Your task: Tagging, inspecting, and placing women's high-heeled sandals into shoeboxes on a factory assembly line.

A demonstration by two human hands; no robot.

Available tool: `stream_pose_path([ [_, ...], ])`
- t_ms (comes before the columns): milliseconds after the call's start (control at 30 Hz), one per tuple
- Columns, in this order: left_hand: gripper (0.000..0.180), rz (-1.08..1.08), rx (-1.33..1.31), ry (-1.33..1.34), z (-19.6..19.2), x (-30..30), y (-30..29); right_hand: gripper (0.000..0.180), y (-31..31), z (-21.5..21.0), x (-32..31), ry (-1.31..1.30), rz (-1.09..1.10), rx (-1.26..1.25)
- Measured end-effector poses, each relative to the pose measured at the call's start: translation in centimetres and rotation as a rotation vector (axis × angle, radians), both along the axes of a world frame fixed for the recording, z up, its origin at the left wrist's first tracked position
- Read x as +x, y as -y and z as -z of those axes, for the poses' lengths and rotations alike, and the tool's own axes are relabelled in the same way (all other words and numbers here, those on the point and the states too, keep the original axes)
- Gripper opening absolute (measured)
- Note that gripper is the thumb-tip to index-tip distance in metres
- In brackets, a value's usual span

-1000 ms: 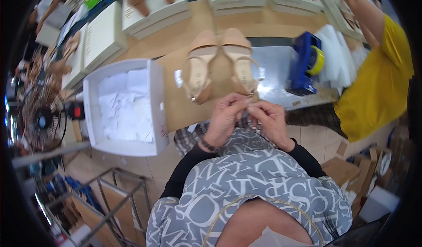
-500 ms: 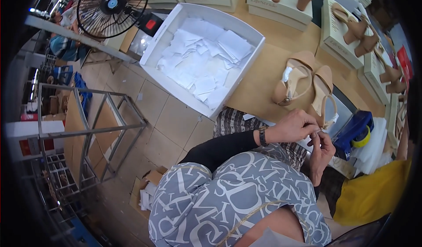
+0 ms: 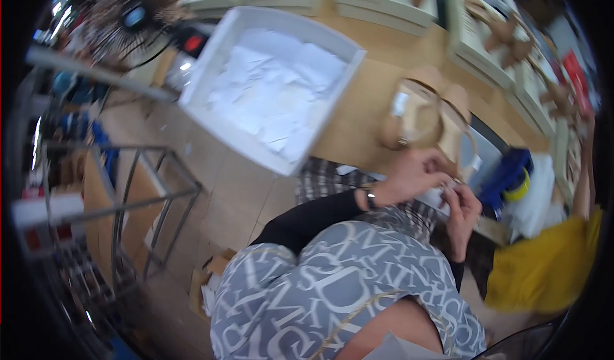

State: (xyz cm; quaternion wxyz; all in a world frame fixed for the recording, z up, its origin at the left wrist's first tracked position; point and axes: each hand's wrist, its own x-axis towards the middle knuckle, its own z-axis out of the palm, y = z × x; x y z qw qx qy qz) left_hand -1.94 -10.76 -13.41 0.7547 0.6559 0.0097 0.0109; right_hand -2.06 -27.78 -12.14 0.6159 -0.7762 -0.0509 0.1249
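Observation:
Two tan sandals lie side by side at the table's near edge: the left sandal (image 3: 389, 133) with a white wrap on its strap, the right sandal (image 3: 455, 107) closer to my fingers. My left hand (image 3: 412, 177), with a dark watch on its wrist, has its fingertips pinched just below the right sandal's heel end. Facing it, my right hand (image 3: 463, 213) is also pinched, its fingertips almost meeting the left ones. Something small and pale shows between the fingertips, too blurred to name. I cannot tell if it joins the sandal's strap.
A white box (image 3: 192, 85) full of paper pieces stands left of the sandals. Shoe boxes (image 3: 384, 5) topped with tan shoes line the back and right. A blue item (image 3: 502, 181) and white wrapping (image 3: 536, 190) lie rightward. A person in yellow (image 3: 543, 264) is close by on the right.
The whole view has shifted and blurred, so the box and sandals appear a little further left. My hands stay together beside the right sandal, fingertips slightly changed.

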Motion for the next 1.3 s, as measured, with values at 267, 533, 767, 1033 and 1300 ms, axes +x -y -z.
stream_pose_path([
  [267, 0.014, -0.091, 0.179, 0.167, 0.1, -2.4, 0.8, 0.01, -0.6, 0.1, 0.2, -0.134, 0.028, 0.141],
  [533, 0.016, -0.104, 0.114, 0.081, -0.2, -2.1, 2.4, 0.01, 0.4, -0.1, 0.2, -0.056, -0.013, 0.043],
  [767, 0.012, -0.115, 0.143, 0.06, 0.1, -2.1, 2.9, 0.009, 0.4, 0.0, 0.4, 0.034, -0.044, 0.001],
  [1033, 0.009, 0.012, -0.135, -0.158, 0.0, -0.7, 3.0, 0.007, 0.4, -0.4, 0.7, 0.13, -0.094, -0.125],
  [1300, 0.019, 0.115, -0.178, -0.284, -0.4, -0.7, 1.8, 0.014, 0.5, -1.8, 0.8, 0.396, -0.156, -0.332],
])
